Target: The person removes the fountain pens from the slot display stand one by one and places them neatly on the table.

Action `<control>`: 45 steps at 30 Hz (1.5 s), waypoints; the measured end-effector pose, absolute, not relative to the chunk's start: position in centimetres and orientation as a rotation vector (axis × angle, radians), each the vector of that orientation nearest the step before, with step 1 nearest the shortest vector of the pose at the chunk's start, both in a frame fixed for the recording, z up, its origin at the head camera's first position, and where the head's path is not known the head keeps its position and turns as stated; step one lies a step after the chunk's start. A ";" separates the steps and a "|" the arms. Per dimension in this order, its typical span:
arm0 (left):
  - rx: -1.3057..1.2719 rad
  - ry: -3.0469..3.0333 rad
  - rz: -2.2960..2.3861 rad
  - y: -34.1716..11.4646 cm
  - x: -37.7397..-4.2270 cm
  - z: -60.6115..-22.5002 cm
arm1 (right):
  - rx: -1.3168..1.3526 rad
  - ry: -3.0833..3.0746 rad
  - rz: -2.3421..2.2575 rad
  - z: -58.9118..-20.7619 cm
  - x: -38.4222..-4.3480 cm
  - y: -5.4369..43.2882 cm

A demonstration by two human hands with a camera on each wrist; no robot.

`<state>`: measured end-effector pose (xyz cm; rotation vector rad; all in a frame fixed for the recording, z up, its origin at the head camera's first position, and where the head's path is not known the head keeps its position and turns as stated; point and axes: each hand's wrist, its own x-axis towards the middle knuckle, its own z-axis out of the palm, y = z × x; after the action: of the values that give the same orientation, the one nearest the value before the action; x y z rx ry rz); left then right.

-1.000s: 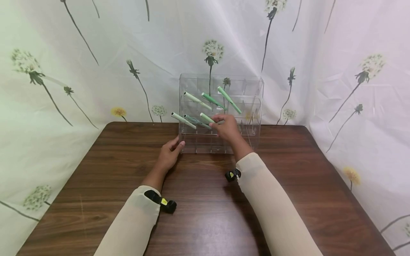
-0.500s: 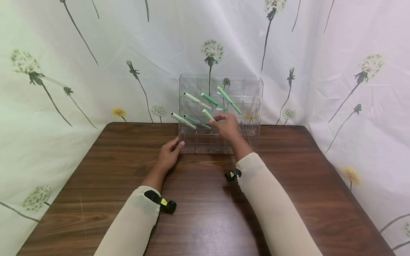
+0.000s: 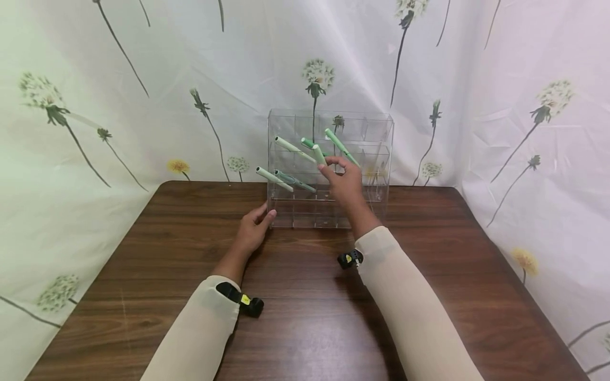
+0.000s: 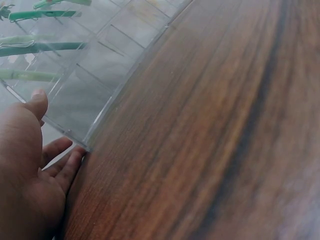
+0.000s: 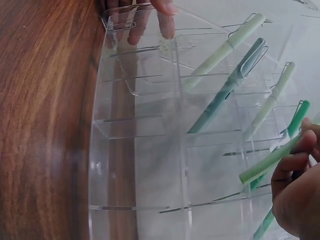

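A clear acrylic pen organizer (image 3: 305, 214) with tiered compartments stands at the table's back. My left hand (image 3: 252, 227) holds its lower left corner, thumb in front and the other fingers by the side and base. Thumb and fingers of my right hand (image 3: 345, 182) pinch a light green pen (image 5: 265, 167) in front of the middle tier. In the lower row lean a pale green pen (image 3: 274, 179) and a blue-green pen (image 3: 293, 181). Higher up are another pale pen (image 3: 288, 145), a darker green pen (image 5: 298, 117), partly hidden, and a bright green pen (image 3: 340, 144).
The brown wooden table (image 3: 295, 328) extends toward me and to both sides. Right behind the organizer hangs a white curtain (image 3: 229, 69) printed with dandelions. Small black cameras (image 3: 250, 306) are strapped at both wrists, over cream sleeves (image 3: 195, 328).
My right hand has risen with the light green pen from the lower row to the middle tier, tipping the pen more upright. My left hand stays at the organizer's corner.
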<state>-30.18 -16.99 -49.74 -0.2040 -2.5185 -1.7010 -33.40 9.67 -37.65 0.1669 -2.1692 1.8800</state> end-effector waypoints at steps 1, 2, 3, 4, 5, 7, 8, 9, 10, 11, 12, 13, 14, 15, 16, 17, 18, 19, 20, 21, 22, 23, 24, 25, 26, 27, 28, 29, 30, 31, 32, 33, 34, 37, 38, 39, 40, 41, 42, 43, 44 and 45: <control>-0.201 -2.519 -1.702 -17.0 -30.1 -49.7 | 0.178 -2.151 1.884 -37.6 -33.3 9.6; -0.198 -2.516 -1.704 -17.0 -30.1 -49.7 | 0.194 -2.132 1.883 -37.5 -33.3 9.6; -0.196 -2.515 -1.706 -16.9 -30.1 -49.7 | 0.212 -2.111 1.874 -37.5 -33.2 9.6; -0.194 -2.515 -1.707 -16.9 -30.1 -49.7 | 0.222 -2.089 1.868 -37.4 -33.2 9.5; -0.195 -2.514 -1.707 -16.9 -30.1 -49.7 | 0.229 -2.065 1.868 -37.2 -33.0 9.4; -0.198 -2.511 -1.707 -16.9 -30.2 -49.8 | 0.237 -2.027 1.854 -36.9 -32.8 9.3; -0.200 -2.509 -1.707 -16.9 -30.2 -49.8 | 0.237 -2.012 1.846 -36.8 -32.6 9.2; -0.202 -2.507 -1.706 -16.9 -30.2 -49.9 | 0.235 -2.001 1.838 -36.6 -32.5 9.2; -0.204 -2.505 -1.705 -16.9 -30.3 -49.9 | 0.240 -1.989 1.833 -36.5 -32.3 9.1; -0.207 -2.502 -1.706 -16.9 -30.3 -49.9 | 0.248 -1.981 1.829 -36.3 -32.2 9.1; -0.208 -2.499 -1.706 -16.9 -30.3 -50.0 | 0.255 -1.979 1.824 -36.2 -32.0 9.0; -0.210 -2.495 -1.706 -16.9 -30.3 -50.0 | 0.261 -1.977 1.827 -36.2 -31.9 9.0; -0.212 -2.492 -1.706 -16.9 -30.3 -50.1 | 0.260 -1.979 1.833 -36.1 -31.8 9.1; -0.214 -2.490 -1.707 -16.9 -30.3 -50.1 | 0.260 -1.979 1.848 -36.1 -31.6 9.1; -0.217 -2.488 -1.707 -16.9 -30.3 -50.1 | 0.255 -1.979 1.865 -36.1 -31.5 9.1; -0.219 -2.488 -1.706 -16.9 -30.3 -50.1 | 0.244 -1.980 1.888 -36.1 -31.4 9.2; -0.220 -2.488 -1.706 -16.9 -30.3 -50.1 | 0.231 -1.982 1.911 -36.1 -31.3 9.2; -0.220 -2.489 -1.704 -16.9 -30.3 -50.1 | 0.219 -1.987 1.929 -36.1 -31.1 9.3; -0.219 -2.489 -1.706 -16.9 -30.2 -50.1 | 0.203 -1.997 1.940 -36.0 -30.9 9.4; -0.219 -2.487 -1.708 -16.9 -30.2 -50.1 | 0.197 -2.005 1.955 -36.0 -30.7 9.5; -0.219 -2.488 -1.709 -16.9 -30.2 -50.1 | 0.189 -2.015 1.963 -36.0 -30.5 9.6; -0.218 -2.489 -1.710 -16.8 -30.2 -50.0 | 0.190 -2.028 1.967 -36.0 -30.3 9.7; -0.217 -2.489 -1.712 -16.8 -30.1 -50.0 | 0.190 -2.046 1.961 -35.9 -30.0 9.8; -0.218 -2.490 -1.713 -16.7 -30.1 -49.9 | 0.193 -2.064 1.956 -35.9 -29.8 9.9; -0.218 -2.489 -1.715 -16.7 -30.1 -49.9 | 0.198 -2.080 1.954 -35.8 -29.5 10.0; -0.219 -2.491 -1.715 -16.7 -30.1 -49.9 | 0.207 -2.095 1.954 -35.7 -29.2 10.1; -0.218 -2.493 -1.712 -16.7 -30.0 -49.9 | 0.217 -2.113 1.949 -35.7 -29.0 10.2; -0.216 -2.492 -1.713 -16.7 -30.0 -49.9 | 0.232 -2.130 1.945 -35.6 -28.7 10.3; -0.215 -2.491 -1.712 -16.7 -30.0 -49.9 | 0.245 -2.147 1.943 -35.6 -28.5 10.3; -0.214 -2.489 -1.711 -16.7 -30.0 -49.9 | 0.261 -2.162 1.943 -35.6 -28.3 10.4; -0.213 -2.487 -1.713 -16.7 -30.0 -49.9 | 0.280 -2.176 1.940 -35.6 -28.1 10.5; -0.212 -2.484 -1.715 -16.8 -30.1 -49.9 | 0.295 -2.194 1.934 -35.5 -27.9 10.5; -0.212 -2.482 -1.716 -16.8 -30.1 -49.9 | 0.305 -2.217 1.926 -35.5 -27.7 10.6; -0.210 -2.480 -1.727 -16.8 -30.1 -49.9 | 0.325 -2.269 1.915 -35.5 -27.2 10.7; -0.209 -2.480 -1.730 -16.8 -30.1 -49.9 | 0.327 -2.283 1.919 -35.4 -27.0 10.7; -0.207 -2.482 -1.731 -16.8 -30.1 -49.9 | 0.322 -2.299 1.926 -35.4 -26.9 10.7; -0.205 -2.484 -1.731 -16.8 -30.1 -49.9 | 0.322 -2.307 1.936 -35.3 -26.7 10.8; -0.203 -2.484 -1.731 -16.9 -30.1 -49.9 | 0.329 -2.307 1.948 -35.3 -26.6 10.8; -0.201 -2.487 -1.728 -16.9 -30.1 -49.9 | 0.341 -2.306 1.958 -35.3 -26.5 10.9; -0.201 -2.489 -1.726 -16.9 -30.1 -49.9 | 0.359 -2.304 1.968 -35.2 -26.4 11.1; -0.203 -2.487 -1.727 -16.9 -30.1 -49.9 | 0.380 -2.303 1.978 -35.2 -26.3 11.2; -0.204 -2.487 -1.724 -16.9 -30.1 -49.9 | 0.405 -2.301 1.990 -35.3 -26.2 11.4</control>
<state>-30.12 -16.88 -49.86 -0.2036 -2.4874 -1.7237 -26.18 11.37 -35.25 0.4047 -2.3012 1.9901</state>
